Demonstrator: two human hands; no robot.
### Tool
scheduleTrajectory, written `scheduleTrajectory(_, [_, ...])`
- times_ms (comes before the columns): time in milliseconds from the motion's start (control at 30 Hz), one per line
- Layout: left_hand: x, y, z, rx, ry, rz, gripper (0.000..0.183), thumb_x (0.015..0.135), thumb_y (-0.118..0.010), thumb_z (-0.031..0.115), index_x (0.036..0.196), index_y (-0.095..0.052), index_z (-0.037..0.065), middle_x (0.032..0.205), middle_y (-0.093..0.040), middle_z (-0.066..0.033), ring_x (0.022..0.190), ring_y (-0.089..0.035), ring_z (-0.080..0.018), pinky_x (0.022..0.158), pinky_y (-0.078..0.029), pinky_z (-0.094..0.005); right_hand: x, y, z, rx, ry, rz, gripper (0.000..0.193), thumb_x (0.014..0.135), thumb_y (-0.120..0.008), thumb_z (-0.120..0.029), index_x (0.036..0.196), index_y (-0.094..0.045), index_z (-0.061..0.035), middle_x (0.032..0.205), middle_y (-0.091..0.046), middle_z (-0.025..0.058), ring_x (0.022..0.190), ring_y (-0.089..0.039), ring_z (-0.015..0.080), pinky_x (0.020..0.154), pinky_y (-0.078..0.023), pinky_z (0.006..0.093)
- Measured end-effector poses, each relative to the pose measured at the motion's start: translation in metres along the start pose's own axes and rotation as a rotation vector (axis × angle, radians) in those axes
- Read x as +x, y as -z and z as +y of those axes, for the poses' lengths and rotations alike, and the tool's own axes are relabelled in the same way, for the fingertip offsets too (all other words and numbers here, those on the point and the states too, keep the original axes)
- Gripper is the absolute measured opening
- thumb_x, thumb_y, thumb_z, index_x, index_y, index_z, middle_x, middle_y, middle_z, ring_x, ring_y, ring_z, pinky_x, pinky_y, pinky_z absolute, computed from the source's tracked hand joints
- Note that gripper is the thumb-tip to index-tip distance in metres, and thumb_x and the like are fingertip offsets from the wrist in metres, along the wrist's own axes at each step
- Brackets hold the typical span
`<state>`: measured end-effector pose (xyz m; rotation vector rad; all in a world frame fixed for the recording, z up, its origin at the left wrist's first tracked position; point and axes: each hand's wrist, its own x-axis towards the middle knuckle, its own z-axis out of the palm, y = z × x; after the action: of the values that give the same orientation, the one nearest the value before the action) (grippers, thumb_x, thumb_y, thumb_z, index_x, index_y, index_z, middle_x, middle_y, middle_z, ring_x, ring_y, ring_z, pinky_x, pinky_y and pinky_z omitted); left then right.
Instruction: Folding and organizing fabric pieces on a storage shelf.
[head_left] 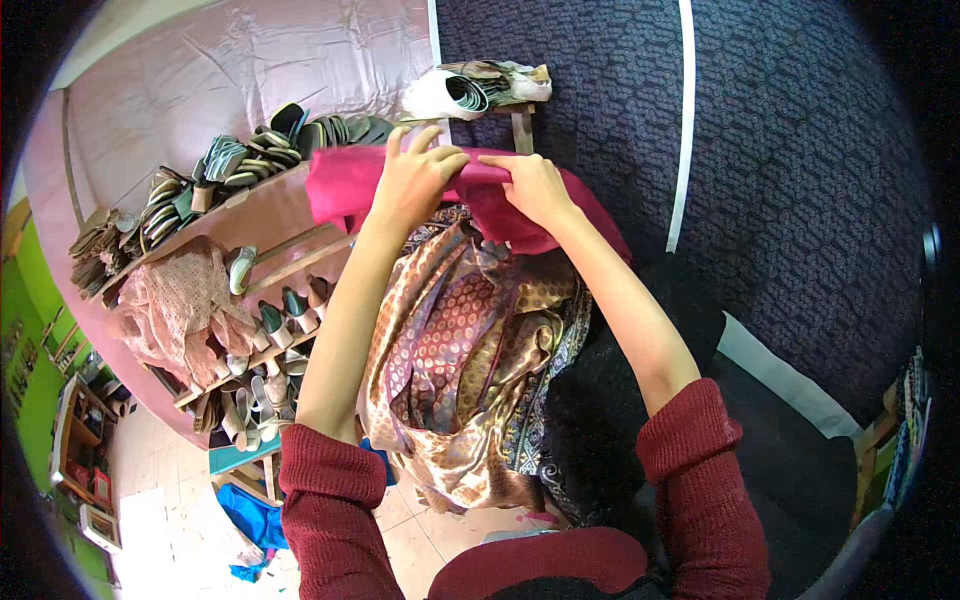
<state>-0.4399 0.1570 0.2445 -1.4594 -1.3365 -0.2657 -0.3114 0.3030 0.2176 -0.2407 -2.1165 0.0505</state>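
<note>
A bright magenta cloth stretches between my two raised hands. On its left part, my left hand grips the upper edge, with some fingers lifted. My right hand pinches the same cloth further right, thumb and fingers closed over its edge. The cloth's right end trails down past my right wrist. Below it hangs a heap of shiny patterned fabric in gold, pink and purple, with a dark blue and white border. Part of that heap is hidden behind the magenta cloth.
At left, a wooden shelf bears stacked shoe soles, with heeled shoes below. Pink lacy cloth drapes over it. Rolled material lies at the back. Dark patterned fabric covers the right side. Blue cloth lies on the tiled floor.
</note>
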Motion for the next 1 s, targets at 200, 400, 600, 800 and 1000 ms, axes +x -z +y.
scheduleTrajectory(200, [-0.039,-0.013,-0.025,0.061,0.299,-0.156,0.082,0.056,-0.076,0.021,0.129,-0.039,0.024,0.133,-0.041,-0.0015,0.127,-0.032,-0.0268,0.095,-0.021,-0.0621,0.02,-0.018,0.006,0.009,-0.158,0.008,0.043,0.068,-0.054,0.001,0.104,-0.065,-0.0199,0.089,-0.062,0.0168,0.083,-0.061,0.0325,0.076,-0.049,0.0394])
scheduleTrajectory(400, [-0.085,-0.005,-0.027,-0.171,0.642,-0.131,0.085,0.05,-0.079,0.046,0.123,-0.046,0.02,0.142,-0.027,-0.0068,0.134,-0.014,-0.0326,0.095,-0.011,-0.0677,0.018,-0.009,0.029,0.042,-0.065,0.092,0.038,0.067,-0.053,0.005,0.097,-0.067,-0.0132,0.095,-0.064,0.0125,0.089,-0.061,0.0289,0.079,-0.049,0.0347])
scheduleTrajectory(600, [-0.094,0.025,0.0,-0.358,0.561,-0.259,0.066,0.054,-0.075,0.054,0.1,-0.056,0.011,0.14,-0.03,-0.015,0.133,-0.014,-0.037,0.096,-0.006,-0.0682,-0.039,0.028,0.057,0.052,0.283,0.039,0.028,0.064,-0.053,0.005,0.087,-0.066,-0.0036,0.095,-0.065,0.0118,0.092,-0.061,0.0272,0.083,-0.048,0.0327])
scheduleTrajectory(800, [-0.097,-0.02,0.011,-0.359,0.732,-0.217,0.08,0.057,-0.073,0.054,0.118,-0.047,0.011,0.139,-0.031,-0.0147,0.132,-0.019,-0.0328,0.099,-0.012,-0.062,-0.143,0.074,0.07,0.049,0.249,0.051,0.024,0.064,-0.057,0.001,0.085,-0.067,-0.0034,0.092,-0.065,0.0142,0.098,-0.06,0.0297,0.092,-0.043,0.0427])
scheduleTrajectory(1000, [-0.1,-0.041,-0.001,-0.61,1.116,-0.347,0.117,0.051,-0.07,0.067,0.139,-0.02,0.008,0.142,-0.025,-0.0177,0.13,-0.025,-0.0351,0.103,-0.019,-0.055,-0.274,0.054,0.07,0.041,-0.109,-0.044,0.028,0.07,-0.056,-0.002,0.094,-0.068,-0.0105,0.107,-0.062,0.0091,0.118,-0.046,0.0308,0.101,-0.031,0.0436])
